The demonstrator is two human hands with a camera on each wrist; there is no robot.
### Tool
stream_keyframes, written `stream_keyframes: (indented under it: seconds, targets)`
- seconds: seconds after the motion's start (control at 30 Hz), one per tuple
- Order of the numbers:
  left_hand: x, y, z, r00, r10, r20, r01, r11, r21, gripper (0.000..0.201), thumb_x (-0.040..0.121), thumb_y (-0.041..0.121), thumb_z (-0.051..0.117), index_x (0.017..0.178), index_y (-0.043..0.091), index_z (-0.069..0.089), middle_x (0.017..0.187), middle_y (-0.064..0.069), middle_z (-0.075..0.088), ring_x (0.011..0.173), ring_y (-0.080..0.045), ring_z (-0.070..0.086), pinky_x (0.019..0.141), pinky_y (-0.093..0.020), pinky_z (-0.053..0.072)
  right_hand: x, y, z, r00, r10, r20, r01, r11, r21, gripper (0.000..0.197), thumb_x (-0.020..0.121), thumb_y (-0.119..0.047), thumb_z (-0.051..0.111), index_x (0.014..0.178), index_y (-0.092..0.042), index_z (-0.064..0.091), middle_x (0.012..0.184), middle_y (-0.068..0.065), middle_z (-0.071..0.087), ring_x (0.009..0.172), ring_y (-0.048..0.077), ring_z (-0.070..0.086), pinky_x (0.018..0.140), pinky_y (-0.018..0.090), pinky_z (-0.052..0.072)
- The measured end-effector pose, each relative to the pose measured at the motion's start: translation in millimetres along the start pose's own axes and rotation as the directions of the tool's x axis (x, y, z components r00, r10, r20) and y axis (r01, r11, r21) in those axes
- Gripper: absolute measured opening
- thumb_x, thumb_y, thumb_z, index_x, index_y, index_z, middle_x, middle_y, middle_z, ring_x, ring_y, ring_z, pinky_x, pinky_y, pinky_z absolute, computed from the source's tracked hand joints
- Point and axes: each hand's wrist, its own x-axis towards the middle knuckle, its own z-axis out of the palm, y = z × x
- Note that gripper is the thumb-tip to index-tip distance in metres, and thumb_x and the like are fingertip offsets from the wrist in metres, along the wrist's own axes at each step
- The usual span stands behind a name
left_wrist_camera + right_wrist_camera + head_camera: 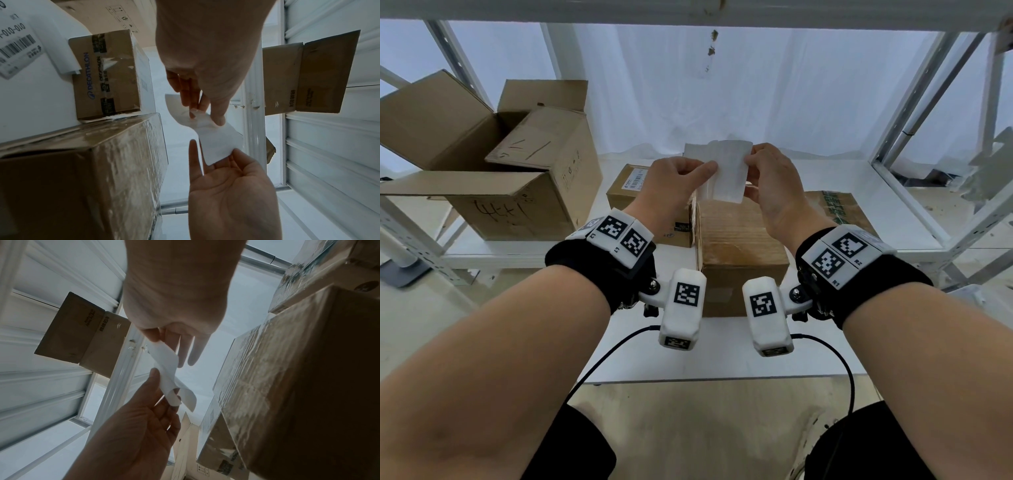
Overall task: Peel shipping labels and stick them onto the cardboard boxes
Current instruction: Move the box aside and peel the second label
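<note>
A white shipping label is held up in the air between both hands, over a tape-wrapped cardboard box. My left hand pinches its left edge between thumb and fingers. There the sheet curls and splits into two layers. My right hand pinches the right edge. In the left wrist view the left fingers nip the crumpled end of the label. In the right wrist view the right fingers hold the label's other corner.
A Decathlon box with a printed label lies behind the taped box. A box with green print sits to the right. Two large open cartons stand at the left of the white shelf, whose metal uprights rise on the right.
</note>
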Motion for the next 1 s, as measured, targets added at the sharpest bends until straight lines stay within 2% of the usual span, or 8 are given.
stream_keyframes:
  seconds: [0.17, 0.33, 0.43, 0.53, 0.63, 0.73, 0.9, 1.0]
  targets:
    - [2, -3, 0, 0.999, -0.025, -0.026, 0.024, 0.998, -0.06, 0.02, 0.088, 0.03, 0.063, 0.099, 0.013, 0.062, 0.085, 0.007, 0.061, 0.075, -0.003, 0.056, 0.064, -0.011, 0.042, 4, 3, -2, 0.995, 0.017, -0.102, -0.023, 0.998, -0.06, 0.022, 0.093, -0.01, 0.038, 0.075, -0.017, 0.05, 0.086, 0.005, 0.053, 0.082, 0.019, 0.052, 0.075, 0.034, 0.047]
    - [6, -6, -2, 0.996, -0.058, -0.072, 0.049, 0.993, -0.111, 0.027, 0.086, 0.029, 0.065, 0.105, 0.011, 0.061, 0.089, 0.005, 0.06, 0.081, -0.008, 0.056, 0.07, -0.018, 0.043, 8, 6, -7, 0.984, 0.045, -0.175, -0.055, 0.997, -0.053, 0.021, 0.093, -0.012, 0.042, 0.075, -0.016, 0.051, 0.079, 0.003, 0.052, 0.077, 0.018, 0.052, 0.07, 0.033, 0.045]
    - [6, -6, -3, 0.994, -0.083, -0.074, 0.073, 0.99, -0.123, 0.011, 0.087, 0.026, 0.064, 0.087, 0.016, 0.06, 0.076, 0.008, 0.058, 0.066, -0.001, 0.054, 0.063, -0.016, 0.043, 10, 8, -9, 0.98, 0.051, -0.191, -0.063, 0.996, -0.058, 0.018, 0.091, -0.012, 0.045, 0.076, -0.016, 0.056, 0.08, 0.005, 0.055, 0.077, 0.019, 0.054, 0.07, 0.034, 0.048]
    - [6, -8, -4, 0.993, -0.09, -0.073, 0.08, 0.988, -0.13, 0.016, 0.088, 0.021, 0.062, 0.073, 0.019, 0.057, 0.068, 0.009, 0.056, 0.052, 0.003, 0.05, 0.056, -0.013, 0.039, 11, 10, -10, 0.979, 0.048, -0.199, -0.064, 0.995, -0.073, 0.016, 0.09, -0.014, 0.049, 0.079, -0.017, 0.059, 0.084, 0.008, 0.058, 0.079, 0.021, 0.056, 0.077, 0.041, 0.055]
    - [6, -9, -4, 0.993, -0.086, -0.082, 0.075, 0.988, -0.132, 0.016, 0.089, 0.02, 0.061, 0.074, 0.02, 0.057, 0.072, 0.01, 0.056, 0.059, 0.002, 0.048, 0.056, -0.01, 0.038, 11, 12, -11, 0.977, 0.05, -0.208, -0.069, 0.994, -0.089, 0.015, 0.091, -0.014, 0.05, 0.08, -0.019, 0.059, 0.092, 0.01, 0.063, 0.084, 0.024, 0.062, 0.084, 0.044, 0.055]
    - [7, -11, -3, 0.992, -0.088, -0.09, 0.073, 0.985, -0.154, 0.013, 0.09, 0.019, 0.06, 0.077, 0.019, 0.058, 0.082, 0.007, 0.063, 0.071, -0.002, 0.056, 0.055, -0.005, 0.039, 11, 14, -13, 0.974, 0.057, -0.221, -0.077, 0.994, -0.082, 0.017, 0.094, -0.013, 0.049, 0.08, -0.019, 0.056, 0.106, 0.011, 0.065, 0.097, 0.027, 0.064, 0.083, 0.04, 0.057]
    - [11, -14, -2, 0.984, -0.139, -0.11, 0.11, 0.966, -0.234, 0.01, 0.092, 0.017, 0.057, 0.082, 0.016, 0.059, 0.085, 0.0, 0.064, 0.071, -0.009, 0.057, 0.059, -0.013, 0.043, 15, 14, -17, 0.966, 0.057, -0.254, -0.072, 0.996, -0.05, 0.014, 0.093, -0.012, 0.052, 0.083, -0.018, 0.059, 0.108, 0.012, 0.065, 0.1, 0.028, 0.065, 0.083, 0.039, 0.058]
    - [14, -16, -3, 0.975, -0.184, -0.122, 0.145, 0.95, -0.276, 0.01, 0.093, 0.018, 0.054, 0.084, 0.017, 0.057, 0.093, -0.005, 0.064, 0.078, -0.015, 0.058, 0.063, -0.018, 0.045, 17, 14, -21, 0.963, 0.051, -0.265, -0.063, 0.997, -0.039, 0.01, 0.091, -0.01, 0.057, 0.097, -0.011, 0.064, 0.107, 0.011, 0.066, 0.098, 0.026, 0.066, 0.082, 0.035, 0.059]
